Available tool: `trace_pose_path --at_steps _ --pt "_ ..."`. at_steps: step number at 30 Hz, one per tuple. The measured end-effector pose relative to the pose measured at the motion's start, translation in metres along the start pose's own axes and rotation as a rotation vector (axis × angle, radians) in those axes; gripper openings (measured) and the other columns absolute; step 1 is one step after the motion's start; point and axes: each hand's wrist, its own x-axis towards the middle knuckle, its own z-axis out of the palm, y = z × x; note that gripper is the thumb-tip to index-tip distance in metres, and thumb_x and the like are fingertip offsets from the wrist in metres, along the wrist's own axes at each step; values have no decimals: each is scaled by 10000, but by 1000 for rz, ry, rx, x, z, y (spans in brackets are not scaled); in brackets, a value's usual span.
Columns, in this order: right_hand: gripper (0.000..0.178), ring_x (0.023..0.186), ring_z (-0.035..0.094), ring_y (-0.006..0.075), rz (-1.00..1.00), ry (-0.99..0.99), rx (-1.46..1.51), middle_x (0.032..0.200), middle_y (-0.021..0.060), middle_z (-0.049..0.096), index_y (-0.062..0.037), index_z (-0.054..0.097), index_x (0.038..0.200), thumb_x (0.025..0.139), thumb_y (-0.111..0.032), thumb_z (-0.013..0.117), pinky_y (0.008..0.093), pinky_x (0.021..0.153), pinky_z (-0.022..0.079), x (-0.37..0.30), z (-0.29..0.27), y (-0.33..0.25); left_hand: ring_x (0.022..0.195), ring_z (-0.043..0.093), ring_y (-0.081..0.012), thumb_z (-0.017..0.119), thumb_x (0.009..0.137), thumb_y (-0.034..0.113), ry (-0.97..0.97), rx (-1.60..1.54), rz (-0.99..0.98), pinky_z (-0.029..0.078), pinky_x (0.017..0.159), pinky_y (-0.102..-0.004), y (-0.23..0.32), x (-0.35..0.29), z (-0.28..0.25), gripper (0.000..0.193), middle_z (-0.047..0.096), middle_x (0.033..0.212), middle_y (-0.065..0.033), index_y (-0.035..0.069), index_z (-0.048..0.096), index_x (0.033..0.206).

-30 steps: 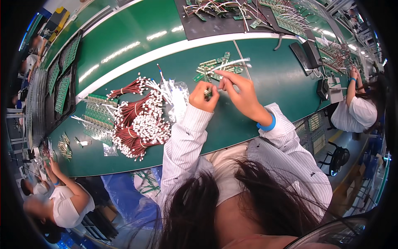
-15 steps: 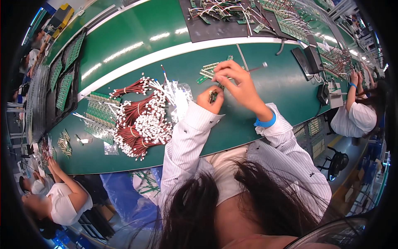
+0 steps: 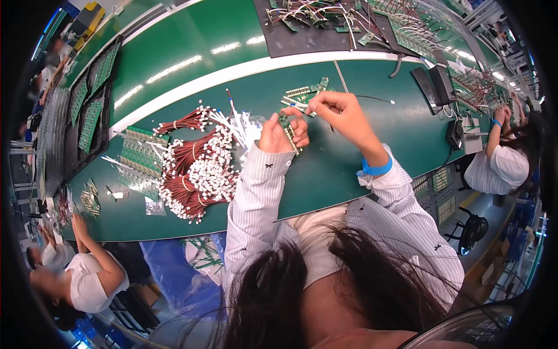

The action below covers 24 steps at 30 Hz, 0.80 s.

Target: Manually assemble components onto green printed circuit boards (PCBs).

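My left hand (image 3: 278,132) grips a narrow green circuit board (image 3: 288,132), which stands tilted across its fingers. Just to the right, my right hand (image 3: 343,116) is closed in a pinch, its fingertips close to the board's upper end. A thin dark cable (image 3: 372,98) with a white connector runs out from behind the right hand; the pinched end is hidden by the fingers. Beyond both hands lies a small group of green board strips (image 3: 299,92) on the green table (image 3: 319,180).
Bundles of red-brown cables with white connectors (image 3: 195,154) lie left of my left arm, beside a clear plastic bag (image 3: 250,129) and green board panels (image 3: 139,154). A black mat (image 3: 285,41) with wired boards lies at the back. People work at both sides.
My left hand has turned and moved slightly left, bringing the board into fuller view. The right hand has come lower and right, its fingers pinched; the cable's white end has shifted right.
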Motion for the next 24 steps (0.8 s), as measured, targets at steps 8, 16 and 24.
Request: trace_pose_path --at_steps 8,16,24 --pt "145 550 387 -16 -26 12 76 674 -45 548 6 602 778 825 -106 523 156 470 286 -2 11 11 632 403 -145 362 920 227 144 115 99 342 584 -293 4 -1 -12 241 413 686 -72 46 373 1079" --pt "134 526 370 -12 21 -15 61 641 -50 534 4 599 775 816 -100 524 173 448 273 -4 14 18 612 383 -152 360 826 72 431 261 229 330 555 -285 -9 6 -10 390 406 721 -63 23 319 1211" --pt "129 504 352 -4 26 -20 77 590 -56 493 0 596 769 811 -99 526 180 437 264 -6 21 24 568 365 -106 345 871 61 492 388 259 311 492 -234 -11 5 -7 303 395 701 -41 21 346 1172"
